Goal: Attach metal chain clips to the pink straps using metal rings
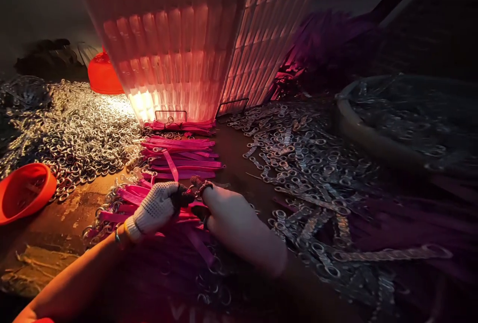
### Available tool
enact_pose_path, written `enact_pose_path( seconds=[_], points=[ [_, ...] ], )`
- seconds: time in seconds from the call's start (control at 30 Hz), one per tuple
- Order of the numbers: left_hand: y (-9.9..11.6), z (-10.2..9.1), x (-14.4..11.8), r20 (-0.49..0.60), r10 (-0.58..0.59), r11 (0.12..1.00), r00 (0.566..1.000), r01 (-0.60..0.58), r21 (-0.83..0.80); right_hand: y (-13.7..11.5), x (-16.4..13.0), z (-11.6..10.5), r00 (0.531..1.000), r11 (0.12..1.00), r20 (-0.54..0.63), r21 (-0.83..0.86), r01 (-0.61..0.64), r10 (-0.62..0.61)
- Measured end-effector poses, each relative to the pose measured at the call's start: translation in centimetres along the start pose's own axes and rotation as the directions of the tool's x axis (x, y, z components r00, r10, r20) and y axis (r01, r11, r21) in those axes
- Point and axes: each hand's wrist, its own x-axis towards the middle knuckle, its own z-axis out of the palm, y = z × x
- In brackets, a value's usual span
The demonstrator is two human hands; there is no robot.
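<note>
Together, both hands [155, 208] [233, 213] meet half-curled over pink straps [197, 164]; what they grip I cannot tell.

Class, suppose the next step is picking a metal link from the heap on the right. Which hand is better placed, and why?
Probably the right hand: it is nearer the metal links; the left hand is farther away, over the pink straps. Both hands seem occupied, though.

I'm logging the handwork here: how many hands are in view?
2. The left hand, in a dotted white glove, is over the pink straps; the right hand is just right of it, their fingertips close together. Dark areas could hide others.
</note>
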Motion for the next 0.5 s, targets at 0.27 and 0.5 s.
enact_pose_path(
  seconds=[0.27,0.5],
  points=[
    [-0.2,0.7,0.1,0.029,0.078,0.97,0.997,-0.082,0.231,0.2,0.5,1.1,0.993,0.984,0.091,-0.151,0.092,-0.079],
    [1.0,-5.0,1.4,0.194,0.204,0.912,0.96,-0.258,0.317,0.6,-0.8,0.5,0.993,0.981,0.049,-0.162,0.111,-0.104]
  ],
)
